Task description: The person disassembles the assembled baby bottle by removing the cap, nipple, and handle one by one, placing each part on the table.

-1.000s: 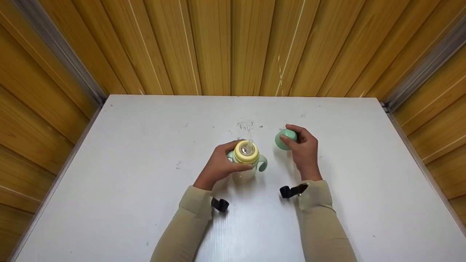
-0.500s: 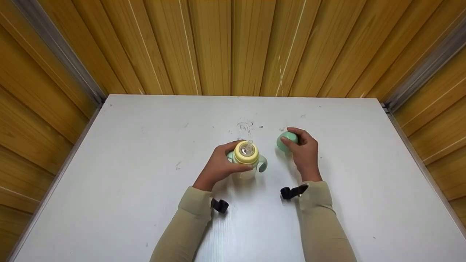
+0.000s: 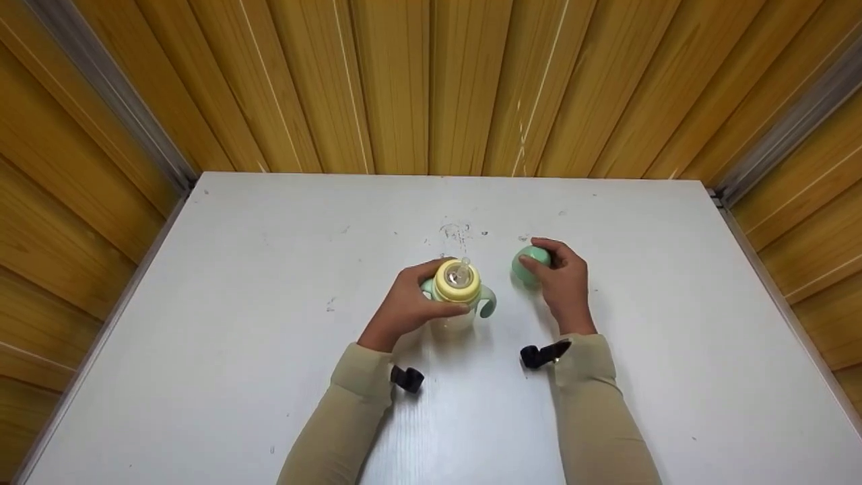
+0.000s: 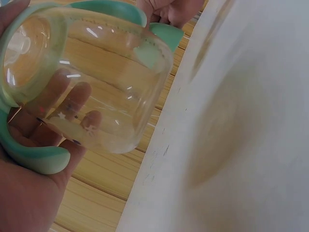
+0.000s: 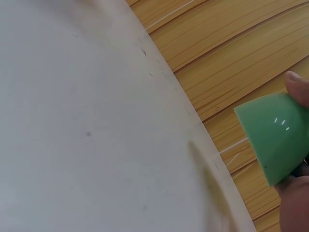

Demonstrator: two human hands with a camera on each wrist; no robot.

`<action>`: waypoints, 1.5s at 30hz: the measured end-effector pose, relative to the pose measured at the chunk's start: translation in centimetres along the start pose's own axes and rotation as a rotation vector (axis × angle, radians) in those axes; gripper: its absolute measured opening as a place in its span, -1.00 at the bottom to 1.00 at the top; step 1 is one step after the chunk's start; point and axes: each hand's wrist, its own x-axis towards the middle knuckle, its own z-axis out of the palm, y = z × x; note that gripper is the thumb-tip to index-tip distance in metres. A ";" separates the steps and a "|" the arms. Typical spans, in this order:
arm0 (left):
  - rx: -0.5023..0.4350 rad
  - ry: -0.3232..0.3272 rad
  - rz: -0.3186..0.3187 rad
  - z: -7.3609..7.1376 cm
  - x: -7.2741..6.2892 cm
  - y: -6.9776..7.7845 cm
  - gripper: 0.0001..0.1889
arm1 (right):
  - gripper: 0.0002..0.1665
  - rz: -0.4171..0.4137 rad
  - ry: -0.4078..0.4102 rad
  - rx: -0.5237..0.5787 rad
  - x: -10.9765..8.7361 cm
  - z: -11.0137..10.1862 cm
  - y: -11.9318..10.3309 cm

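Observation:
Upright above the table, a clear baby bottle (image 3: 458, 316) has a yellow collar (image 3: 458, 281), a clear spout and two green handles. My left hand (image 3: 412, 303) grips it near the collar, thumb on the near side and fingers round the far side. In the left wrist view the bottle (image 4: 111, 82) looks empty, with small star prints on its wall. To its right, my right hand (image 3: 564, 279) pinches a green domed cap (image 3: 532, 264) between thumb and fingers. The cap (image 5: 275, 135) is apart from the bottle, its rim facing the table in the right wrist view.
A white table (image 3: 236, 303) with scuff marks spreads beneath both hands. Wood-patterned panels (image 3: 397, 87) rise behind it and at both sides. Black wrist cameras (image 3: 407, 380) sit at the sleeve cuffs.
My right hand has lowered slightly toward me with the cap, its dome now tipped a little more upward. The left hand and the bottle have stayed put.

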 end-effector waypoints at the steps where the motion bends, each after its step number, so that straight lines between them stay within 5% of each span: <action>1: -0.003 0.000 -0.001 0.0 0.0 0.0 -0.23 | -0.35 0.008 -0.003 -0.006 0.0 0.0 0.0; 18: -0.047 -0.020 0.040 0.1 0.1 0.1 -0.29 | -0.36 0.057 -0.028 -0.071 0.2 -0.3 0.6; 45: -0.013 -0.006 0.003 -0.2 -0.4 -0.2 -0.26 | -0.47 0.103 -0.081 -0.150 0.1 0.1 1.6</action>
